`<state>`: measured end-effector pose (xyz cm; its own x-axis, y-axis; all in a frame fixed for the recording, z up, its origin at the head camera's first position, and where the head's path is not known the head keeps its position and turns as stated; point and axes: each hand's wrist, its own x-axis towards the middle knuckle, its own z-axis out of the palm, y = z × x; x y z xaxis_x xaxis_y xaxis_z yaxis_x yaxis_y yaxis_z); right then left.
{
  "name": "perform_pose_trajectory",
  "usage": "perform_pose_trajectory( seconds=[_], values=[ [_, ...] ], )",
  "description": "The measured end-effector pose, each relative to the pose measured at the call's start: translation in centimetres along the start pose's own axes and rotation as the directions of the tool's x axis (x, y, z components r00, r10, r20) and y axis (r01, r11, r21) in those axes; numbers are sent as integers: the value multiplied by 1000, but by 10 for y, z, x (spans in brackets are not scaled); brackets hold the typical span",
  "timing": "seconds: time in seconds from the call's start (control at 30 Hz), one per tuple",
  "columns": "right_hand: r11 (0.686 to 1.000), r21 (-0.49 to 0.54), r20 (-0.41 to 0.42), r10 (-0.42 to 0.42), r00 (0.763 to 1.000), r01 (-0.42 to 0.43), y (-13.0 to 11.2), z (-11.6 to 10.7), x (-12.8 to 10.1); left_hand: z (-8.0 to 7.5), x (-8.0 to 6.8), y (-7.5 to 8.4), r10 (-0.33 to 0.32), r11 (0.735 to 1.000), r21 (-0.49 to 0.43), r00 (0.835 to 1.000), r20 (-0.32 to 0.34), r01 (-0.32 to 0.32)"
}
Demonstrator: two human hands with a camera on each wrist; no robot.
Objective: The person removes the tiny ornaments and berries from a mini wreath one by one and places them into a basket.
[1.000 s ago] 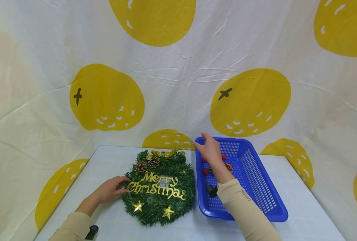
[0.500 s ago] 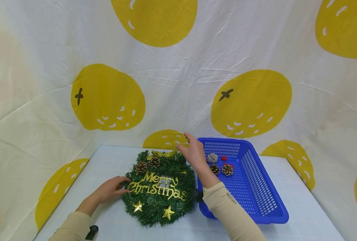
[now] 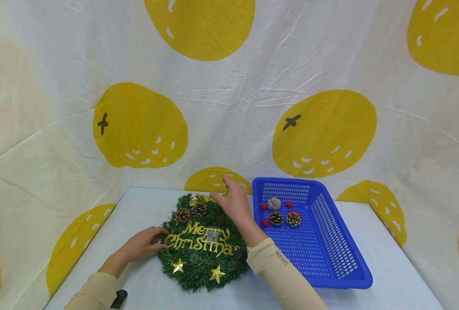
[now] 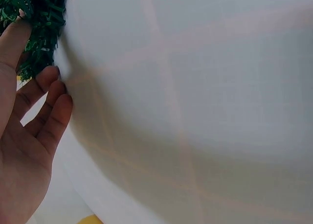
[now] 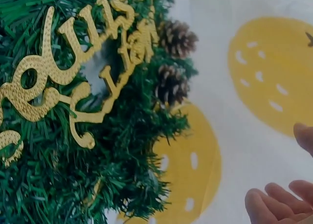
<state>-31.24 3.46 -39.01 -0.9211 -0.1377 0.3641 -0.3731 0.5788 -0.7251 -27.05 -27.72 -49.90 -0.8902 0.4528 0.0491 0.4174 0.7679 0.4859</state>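
A green Christmas wreath (image 3: pixel 198 277) lies on the table, with gold "Merry Christmas" lettering (image 5: pixel 36 82), two brown pine cones (image 3: pixel 182 215) and gold stars (image 3: pixel 216 274). My left hand (image 3: pixel 142 244) holds the wreath's left edge, the thumb (image 4: pixel 14 38) laid on its green tinsel. Over the upper right of the wreath is my right hand (image 3: pixel 235 203), thumb and index finger spread apart with nothing seen between them. It covers part of the gold ribbon (image 3: pixel 202 198) at the top. In the right wrist view its fingers (image 5: pixel 279 202) show at the right edge, beyond the tinsel.
Right of the wreath stands a blue plastic basket (image 3: pixel 362 277). Inside are two brown pine cones (image 3: pixel 293 218), a whitish cone-like ball (image 3: pixel 274 203) and several small red pieces (image 3: pixel 266 222). A white curtain (image 3: pixel 229 129) printed with yellow fruit hangs behind the table.
My right hand has moved left from over the basket to above the wreath, uncovering the basket's cones and red pieces. The left hand has stayed at the wreath's edge.
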Motion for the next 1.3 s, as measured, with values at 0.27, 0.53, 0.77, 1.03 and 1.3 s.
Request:
perform_pose_trajectory(
  seconds=[0.27, 0.53, 0.77, 1.03, 1.3],
  values=[
    [1000, -11, 60, -27, 998, 28, -1, 16, 0, -1, 0, -3, 14, 1000, 9, 1000, -9, -14],
    [997, -50, 93, -50, 994, 55, 5, 30, -1, -2, -4, -2, 9, 1000, -11, 1000, -8, -9],
    [992, -88, 123, -74, 990, 85, 10, 39, -2, 0, -3, -2, 11, 1000, -10, 1000, -7, -11],
    [998, -60, 164, -23, 986, 33, 15, 49, -6, 3, -1, -4, 0, 1000, -6, 1000, -10, 0],
    [996, -86, 177, -2, 984, 17, 18, 54, -6, 5, 1, -3, -18, 1000, -2, 1000, 4, 18]
  ],
)
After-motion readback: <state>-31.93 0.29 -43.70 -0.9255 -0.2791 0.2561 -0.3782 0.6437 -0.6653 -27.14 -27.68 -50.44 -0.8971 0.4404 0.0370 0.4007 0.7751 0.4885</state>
